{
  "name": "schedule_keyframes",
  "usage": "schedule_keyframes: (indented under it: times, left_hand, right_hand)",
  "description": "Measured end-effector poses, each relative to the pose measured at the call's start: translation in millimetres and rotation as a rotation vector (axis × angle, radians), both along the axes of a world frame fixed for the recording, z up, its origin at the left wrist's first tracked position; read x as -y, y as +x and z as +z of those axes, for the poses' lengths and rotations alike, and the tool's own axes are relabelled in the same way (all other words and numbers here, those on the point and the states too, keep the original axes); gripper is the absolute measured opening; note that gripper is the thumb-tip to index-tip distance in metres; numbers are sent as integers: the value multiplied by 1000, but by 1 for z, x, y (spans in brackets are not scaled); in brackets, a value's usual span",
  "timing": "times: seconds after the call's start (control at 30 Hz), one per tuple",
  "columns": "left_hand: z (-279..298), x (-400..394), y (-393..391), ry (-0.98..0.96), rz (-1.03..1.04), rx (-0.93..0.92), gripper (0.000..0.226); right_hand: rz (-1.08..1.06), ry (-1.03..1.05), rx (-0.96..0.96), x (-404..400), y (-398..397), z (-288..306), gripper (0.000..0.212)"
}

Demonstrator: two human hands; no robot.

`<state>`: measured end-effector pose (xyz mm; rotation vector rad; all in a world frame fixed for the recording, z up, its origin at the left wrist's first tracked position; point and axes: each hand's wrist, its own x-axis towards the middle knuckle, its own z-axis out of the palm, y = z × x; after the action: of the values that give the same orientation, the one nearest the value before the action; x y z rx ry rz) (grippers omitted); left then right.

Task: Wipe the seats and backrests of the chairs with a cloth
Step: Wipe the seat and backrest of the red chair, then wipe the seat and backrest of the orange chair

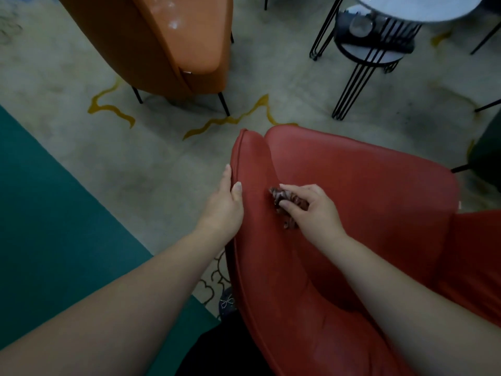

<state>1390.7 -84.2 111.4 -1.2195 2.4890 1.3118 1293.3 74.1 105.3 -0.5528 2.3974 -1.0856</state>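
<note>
From the head camera, the left hand (226, 206) grips the piped edge of the red chair (366, 191) backrest: its thumb lies over the inner face and its fingers wrap the outer side, with one fingertip showing above the rim. The right hand (311, 208) pinches a small crumpled cloth (287, 206), brown with a pale mottled pattern, between thumb and curled fingers, and presses it against the inner face of the backrest just beside the left hand. The red chair is upholstered in smooth, leather-like material with a curved wraparound back and a stitched seam along the edge. Beyond it stands an orange chair (173, 44) of glossy similar material on thin black legs. To the right, a round side table (379, 47) with a pale marble-like top rests on black hairpin wire legs. The floor is a grey carpet (135, 164) with wavy yellow lines, bordered by a teal area at the left
</note>
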Motion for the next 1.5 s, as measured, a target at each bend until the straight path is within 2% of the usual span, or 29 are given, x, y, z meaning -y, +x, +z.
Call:
schedule_keyframes:
  times: [0.2, 0.43, 0.73, 0.93, 1.23, 1.5]
  left_hand:
    - [43, 29, 54, -200, -328, 163, 57]
    - [62, 83, 105, -386, -434, 334, 59]
    - [90, 207, 146, -565, -557, 265, 58]
    - [99, 275, 157, -590, -592, 239, 57]
    - [90, 333, 103, -549, -604, 243, 56]
    - [78, 381, -7, -560, -710, 273, 56]
  right_hand:
    - [-118, 34, -46, -9, 15, 35, 33]
    - [-91, -5, -104, 43, 51, 67, 34]
    - [-121, -52, -159, 183, 104, 80, 31]
    - [-110, -92, -38, 244, 110, 80, 28]
    - [-162, 40, -159, 292, 72, 77, 29]
    - [-217, -66, -96, 341, -21, 65, 29]
